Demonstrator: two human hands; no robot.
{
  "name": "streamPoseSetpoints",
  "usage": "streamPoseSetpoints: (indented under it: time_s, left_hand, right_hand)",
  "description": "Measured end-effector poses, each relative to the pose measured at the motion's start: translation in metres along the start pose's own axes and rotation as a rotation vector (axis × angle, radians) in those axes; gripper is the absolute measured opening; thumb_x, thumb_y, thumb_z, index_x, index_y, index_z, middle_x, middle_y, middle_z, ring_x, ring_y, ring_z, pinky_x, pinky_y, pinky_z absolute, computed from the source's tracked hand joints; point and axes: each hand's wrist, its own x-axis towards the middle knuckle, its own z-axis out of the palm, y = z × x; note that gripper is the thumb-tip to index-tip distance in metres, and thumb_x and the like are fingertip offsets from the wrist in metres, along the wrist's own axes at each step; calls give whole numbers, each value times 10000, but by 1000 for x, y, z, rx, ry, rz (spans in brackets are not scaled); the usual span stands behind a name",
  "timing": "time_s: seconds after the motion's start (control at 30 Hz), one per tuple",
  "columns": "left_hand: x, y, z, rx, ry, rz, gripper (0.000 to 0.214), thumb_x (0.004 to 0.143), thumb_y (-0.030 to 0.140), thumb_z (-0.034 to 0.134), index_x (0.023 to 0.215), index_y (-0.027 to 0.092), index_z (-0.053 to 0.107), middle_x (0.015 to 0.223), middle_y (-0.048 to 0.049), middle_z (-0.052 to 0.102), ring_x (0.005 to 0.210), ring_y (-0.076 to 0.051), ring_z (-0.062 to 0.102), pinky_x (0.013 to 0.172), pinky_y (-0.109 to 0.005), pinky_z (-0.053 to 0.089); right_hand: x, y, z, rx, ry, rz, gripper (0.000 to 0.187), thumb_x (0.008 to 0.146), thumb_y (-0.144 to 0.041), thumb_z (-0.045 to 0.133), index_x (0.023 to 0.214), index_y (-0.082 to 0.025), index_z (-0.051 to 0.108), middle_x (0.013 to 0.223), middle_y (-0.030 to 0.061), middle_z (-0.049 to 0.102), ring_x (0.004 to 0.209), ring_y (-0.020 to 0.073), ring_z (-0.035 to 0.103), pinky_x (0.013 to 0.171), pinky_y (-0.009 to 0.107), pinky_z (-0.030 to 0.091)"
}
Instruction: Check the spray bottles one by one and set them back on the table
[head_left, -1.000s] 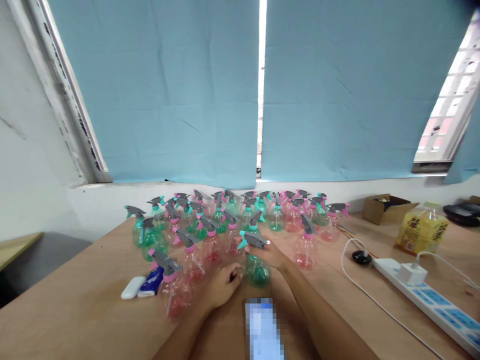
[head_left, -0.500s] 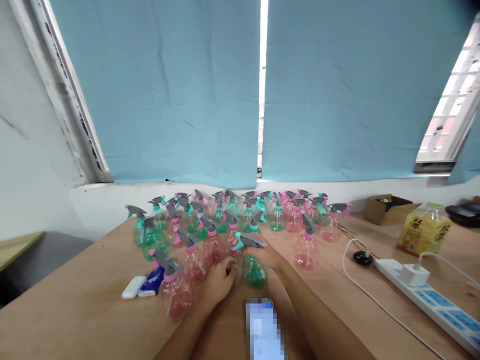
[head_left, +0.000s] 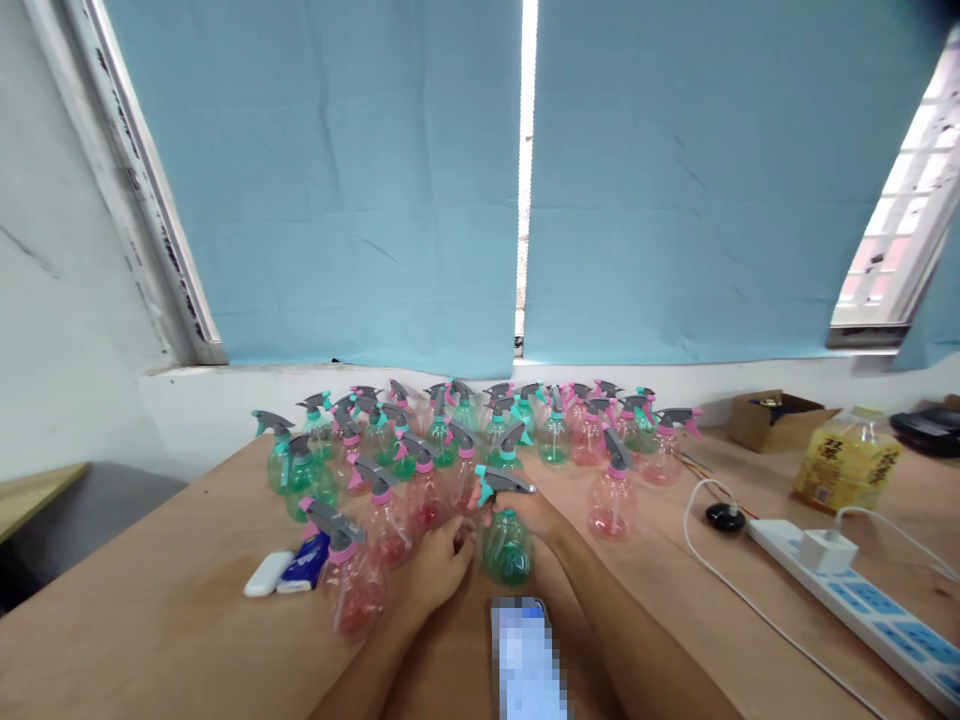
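My right hand (head_left: 531, 512) is closed around the neck of a green spray bottle (head_left: 508, 553), just under its grey and turquoise spray head. The bottle stands upright, or nearly so, in front of me. To its left, my left hand (head_left: 442, 562) lies low at the table, fingers loosely curled, with nothing showing in them. Close beside the left hand stands a pink spray bottle (head_left: 388, 530). Another pink spray bottle (head_left: 352, 590) stands nearer to me on the left. A phone (head_left: 527, 655) lies in front of the green bottle.
Several pink and green spray bottles crowd the table's back, including a green one (head_left: 555, 442). One pink spray bottle (head_left: 612, 503) stands right of my hand. A white case (head_left: 268, 574) and blue packet (head_left: 305, 564) lie left. A power strip (head_left: 877, 610), black mouse-like object (head_left: 725, 517) and yellow-labelled jug (head_left: 847, 458) are right.
The green spray bottle has shifted slightly to the right, and its head shows more sharply. My right fingers show further under the spray head. My left hand has hardly moved.
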Motion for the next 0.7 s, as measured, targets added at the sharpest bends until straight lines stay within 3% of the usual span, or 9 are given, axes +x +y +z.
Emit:
streamPoseSetpoints:
  time_s: [0.7]
  left_hand:
    - [-1, 2, -1, 8, 6, 27, 212, 924, 276, 478, 1036, 222, 649, 922, -40, 723, 816, -190, 650, 749, -269, 439]
  right_hand:
    - [-3, -2, 6, 12, 23, -54, 267, 658, -227, 553, 869, -194, 714, 734, 14, 694, 606, 164, 629, 599, 277, 474]
